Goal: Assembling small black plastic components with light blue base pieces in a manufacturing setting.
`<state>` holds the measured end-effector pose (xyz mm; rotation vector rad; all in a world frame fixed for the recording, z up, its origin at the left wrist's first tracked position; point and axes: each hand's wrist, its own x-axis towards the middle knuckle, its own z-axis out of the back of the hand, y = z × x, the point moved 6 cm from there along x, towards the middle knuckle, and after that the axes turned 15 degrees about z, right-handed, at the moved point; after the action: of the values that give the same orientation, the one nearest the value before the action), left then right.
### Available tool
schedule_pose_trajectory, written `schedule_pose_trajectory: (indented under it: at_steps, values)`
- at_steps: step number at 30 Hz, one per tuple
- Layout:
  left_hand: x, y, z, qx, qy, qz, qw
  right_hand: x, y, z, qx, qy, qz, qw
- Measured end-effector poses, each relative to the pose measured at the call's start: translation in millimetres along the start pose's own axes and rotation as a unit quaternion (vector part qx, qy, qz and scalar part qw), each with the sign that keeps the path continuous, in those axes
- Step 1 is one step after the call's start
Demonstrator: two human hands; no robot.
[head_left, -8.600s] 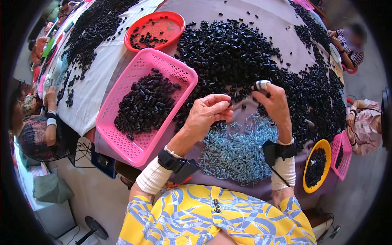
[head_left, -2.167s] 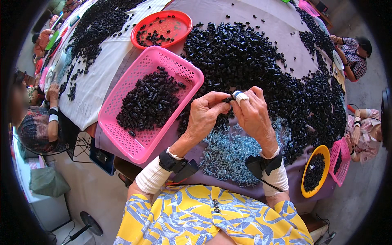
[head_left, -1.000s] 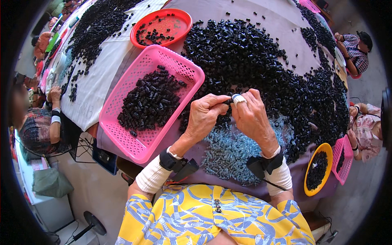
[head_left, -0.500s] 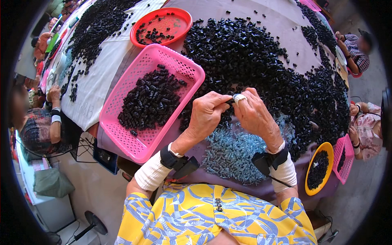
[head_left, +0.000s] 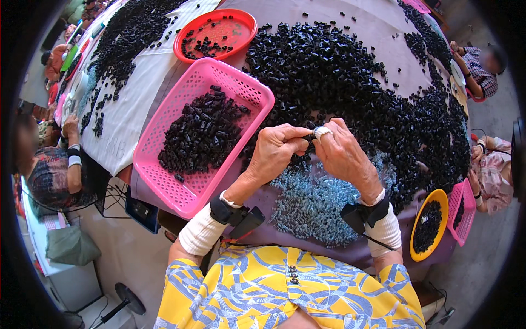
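My left hand (head_left: pixel 275 154) and my right hand (head_left: pixel 345 152) meet fingertip to fingertip over the front of the table. Both are closed in a pinch around a small black plastic part (head_left: pixel 313 134), mostly covered by the fingers. White tape wraps a finger of my right hand. Behind and under the hands spreads a large heap of small black plastic parts (head_left: pixel 323 71). Closer to me, below my hands, lies a pile of pale blue, shiny pieces (head_left: pixel 312 205) that look like small coil springs.
Left of my hands stands a pink plastic basket (head_left: pixel 192 207) holding black parts. A red round tray (head_left: pixel 235 35) with a few parts sits behind it. At right are a yellow tray (head_left: pixel 444 219) and a smaller pink basket (head_left: pixel 466 204). Other people sit at both sides of the table.
My hands stay pinched together in nearly the same spot. My left wrist and forearm have shifted very slightly to the left.
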<state>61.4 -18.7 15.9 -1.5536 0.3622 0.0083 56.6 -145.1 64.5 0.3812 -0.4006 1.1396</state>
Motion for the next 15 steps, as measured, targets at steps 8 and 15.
schedule_pose_trajectory:
  at_steps: [8, 15]
  values:
    - [-3, -5, -3, 0.03, -0.063, -0.052, 0.996, 4, -2, -3, 0.024, -0.005, -0.031, 0.999]
    - [6, 9, -2, -0.088, -0.059, 0.016, 0.994, 2, -8, -9, 0.008, 0.06, -0.042, 0.997]
